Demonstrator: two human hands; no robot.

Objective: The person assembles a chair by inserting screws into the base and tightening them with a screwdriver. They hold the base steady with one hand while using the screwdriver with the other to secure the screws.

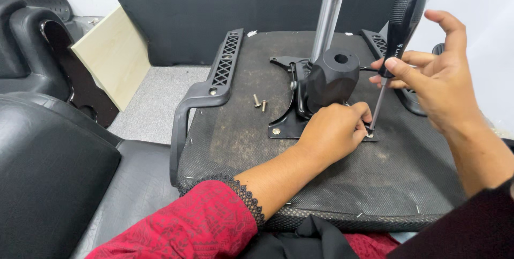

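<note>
Right hand [436, 85] gripping black-handled screwdriver [399, 39], tip on screw [370, 134] of tilt mechanism plate [300, 111], left hand [334, 130] pinching at screw, two loose bolts [259, 102] left on upturned chair seat [257, 146]

Furniture repair workshop: upturned office chair seat [321, 173], loose bolts [259, 101], wood board [112, 55], black upholstered chairs [48, 162] around.

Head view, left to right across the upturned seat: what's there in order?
Black armrest → two loose bolts → black tilt mechanism → left hand steadying the screw → screwdriver → right hand.
</note>
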